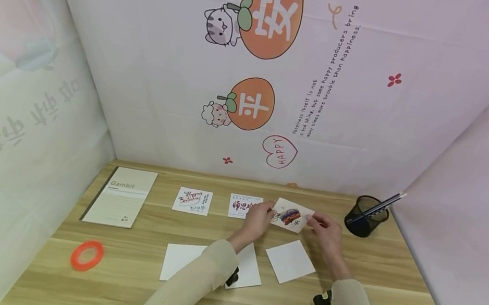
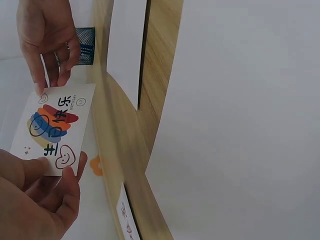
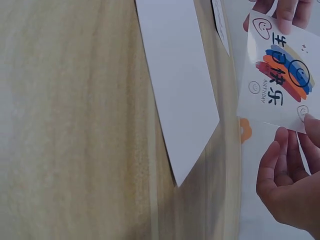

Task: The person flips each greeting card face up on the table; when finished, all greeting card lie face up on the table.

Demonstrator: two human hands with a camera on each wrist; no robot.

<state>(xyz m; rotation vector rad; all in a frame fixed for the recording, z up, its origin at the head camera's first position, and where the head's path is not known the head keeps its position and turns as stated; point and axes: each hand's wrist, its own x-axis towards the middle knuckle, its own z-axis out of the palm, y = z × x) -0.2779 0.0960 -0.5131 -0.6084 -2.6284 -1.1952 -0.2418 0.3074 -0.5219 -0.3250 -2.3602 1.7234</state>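
Both hands hold a white square greeting card [image 1: 283,222] up above the back of the table. It carries blue, orange and red brush strokes, dark Chinese characters and small smiley hearts. My left hand [image 1: 257,222] pinches its left side, the thumb [image 2: 37,169] lying on the printed face and fingers behind. At the opposite corner my right hand [image 1: 328,234] pinches the card, its thumb on the front. Left of the held card, partly covered by the left hand, lies a card with red characters [image 1: 240,205]. A Happy Birthday card [image 1: 192,201] lies farther left.
Three blank white squares lie nearer me: a left one [image 1: 181,259], a middle one [image 1: 250,272] partly under the left sleeve, and a right one [image 1: 290,261]. A notebook [image 1: 121,200] and red tape roll [image 1: 87,255] are at left. A mesh pen holder [image 1: 364,220] stands back right.
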